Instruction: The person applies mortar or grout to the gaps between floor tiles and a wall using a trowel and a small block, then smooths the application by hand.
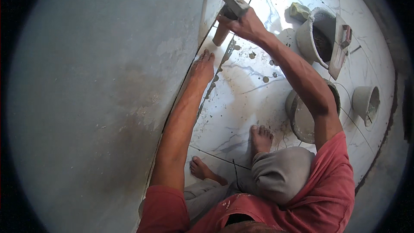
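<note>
My right hand (248, 29) grips a trowel (230, 0) turned over, its grey, mortar-smeared blade uppermost. The brown handle (220, 37) points down, with its butt at or just above a narrow strip of white tile (219, 53) along the wall. Whether the butt touches the tile, I cannot tell. My left hand (202, 67) presses on the same strip, fingers laid out toward the handle and holding nothing. Wet grey mortar (214, 80) lines the joint between this strip and the larger marbled tiles (239, 75).
The grey wall (99, 82) runs close along my left arm. To the right stand a mortar bucket (304, 39) with a plastering float (340, 49) leaning on it, a second bucket (299, 116) partly behind my arm, and a small pail (361, 99). A yellowish lump (299, 11) lies beyond.
</note>
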A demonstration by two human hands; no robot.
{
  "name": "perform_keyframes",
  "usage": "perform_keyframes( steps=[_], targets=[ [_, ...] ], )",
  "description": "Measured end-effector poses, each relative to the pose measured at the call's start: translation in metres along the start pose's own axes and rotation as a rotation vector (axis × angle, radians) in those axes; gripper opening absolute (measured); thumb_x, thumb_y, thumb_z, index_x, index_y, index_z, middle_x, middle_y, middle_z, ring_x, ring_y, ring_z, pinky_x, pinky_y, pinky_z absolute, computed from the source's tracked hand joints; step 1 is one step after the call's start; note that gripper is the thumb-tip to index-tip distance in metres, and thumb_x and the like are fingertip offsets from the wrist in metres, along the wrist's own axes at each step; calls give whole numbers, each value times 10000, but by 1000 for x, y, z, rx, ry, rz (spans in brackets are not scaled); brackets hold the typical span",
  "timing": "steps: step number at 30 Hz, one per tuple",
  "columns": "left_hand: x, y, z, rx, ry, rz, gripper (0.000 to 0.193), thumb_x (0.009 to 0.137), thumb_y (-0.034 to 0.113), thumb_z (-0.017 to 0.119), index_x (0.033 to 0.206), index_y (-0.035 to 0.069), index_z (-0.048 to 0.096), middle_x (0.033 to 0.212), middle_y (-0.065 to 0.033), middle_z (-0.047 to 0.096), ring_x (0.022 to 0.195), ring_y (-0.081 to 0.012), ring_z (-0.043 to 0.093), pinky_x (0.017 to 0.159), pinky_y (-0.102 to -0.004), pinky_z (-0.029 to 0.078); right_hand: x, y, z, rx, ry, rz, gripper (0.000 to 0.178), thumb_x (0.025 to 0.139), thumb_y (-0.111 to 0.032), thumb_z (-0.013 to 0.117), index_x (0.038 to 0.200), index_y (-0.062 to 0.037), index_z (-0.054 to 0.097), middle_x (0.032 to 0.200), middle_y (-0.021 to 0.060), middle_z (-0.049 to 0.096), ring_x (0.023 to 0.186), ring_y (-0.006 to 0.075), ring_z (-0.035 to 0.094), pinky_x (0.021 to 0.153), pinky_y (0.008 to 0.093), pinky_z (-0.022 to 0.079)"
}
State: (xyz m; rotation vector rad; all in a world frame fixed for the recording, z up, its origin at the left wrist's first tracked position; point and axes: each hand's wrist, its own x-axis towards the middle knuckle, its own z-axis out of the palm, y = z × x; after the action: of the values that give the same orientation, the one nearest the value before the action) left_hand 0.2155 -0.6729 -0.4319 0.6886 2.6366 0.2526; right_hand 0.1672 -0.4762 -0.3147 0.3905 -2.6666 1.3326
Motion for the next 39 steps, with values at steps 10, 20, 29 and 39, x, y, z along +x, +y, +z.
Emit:
perform_keyframes(
  steps=[10,20,29,39],
  targets=[
    [1,4,-2,48,-19,-34,480,852,73,410,1328,16,395,1418,-218,319,1287,-319,376,1034,-378,355,-8,-1,-2,52,-41,-10,295,817,-252,646,940,12,603,828,142,653,760,243,625,689,342,493],
    [2,0,8,94,16,-8,491,859,84,417,1346,37,380,1438,-196,298,1297,-300,366,1016,-391,367,-4,6,-7,-3,-19,25,267,819,-241,631,934,-3,591,815,129,646,743,246,620,676,348,489],
    [1,-4,10,51,7,-18,498,863,62,400,1360,46,365,1459,-182,260,1318,-295,334,1039,-407,337,-9,-5,-7,54,-1,-29,277,821,-257,644,948,-12,614,825,116,638,741,236,613,689,347,489],
    [-18,2,-22,-148,-125,-34,485,834,-7,379,1315,31,419,1448,-153,295,1303,-287,347,1044,-410,331,-22,-14,2,35,-126,-3,295,826,-255,651,980,-9,597,831,121,645,744,222,623,682,333,495]
  ],
)
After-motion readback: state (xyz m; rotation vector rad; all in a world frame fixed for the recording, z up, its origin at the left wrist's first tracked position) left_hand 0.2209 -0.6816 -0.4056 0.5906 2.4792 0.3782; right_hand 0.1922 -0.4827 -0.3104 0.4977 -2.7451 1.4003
